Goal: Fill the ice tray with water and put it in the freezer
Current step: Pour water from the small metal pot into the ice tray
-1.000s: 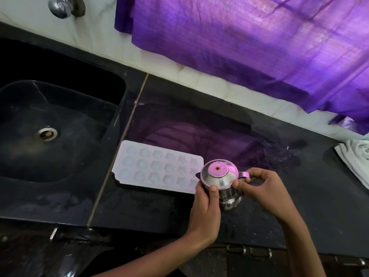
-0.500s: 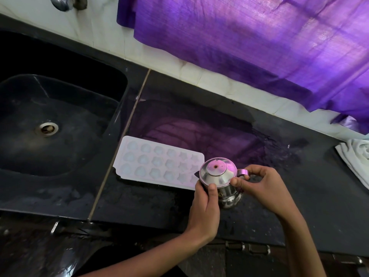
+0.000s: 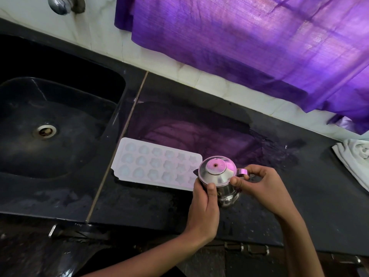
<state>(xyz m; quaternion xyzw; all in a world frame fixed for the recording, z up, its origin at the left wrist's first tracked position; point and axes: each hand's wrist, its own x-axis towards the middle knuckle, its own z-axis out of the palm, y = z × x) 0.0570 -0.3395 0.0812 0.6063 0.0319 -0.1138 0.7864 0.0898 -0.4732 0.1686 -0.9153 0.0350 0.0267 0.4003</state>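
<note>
Filling not started: ice tray [image 3: 157, 164] cells look dry just beyond left hand [image 3: 203, 208] fingers wrapping steel jug [image 3: 218, 176]; right hand [image 3: 257, 184] pinches lid rim; freezer step remains.

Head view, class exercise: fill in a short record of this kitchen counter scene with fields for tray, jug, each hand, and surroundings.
tray: white ice tray flat on the black counter, beside the sink
jug: lidded steel jug, at the tray's right end
left hand: left hand grips jug body
right hand: right hand holds the handle, thumb by lid
surroundings: purple curtain; white cloth
</note>
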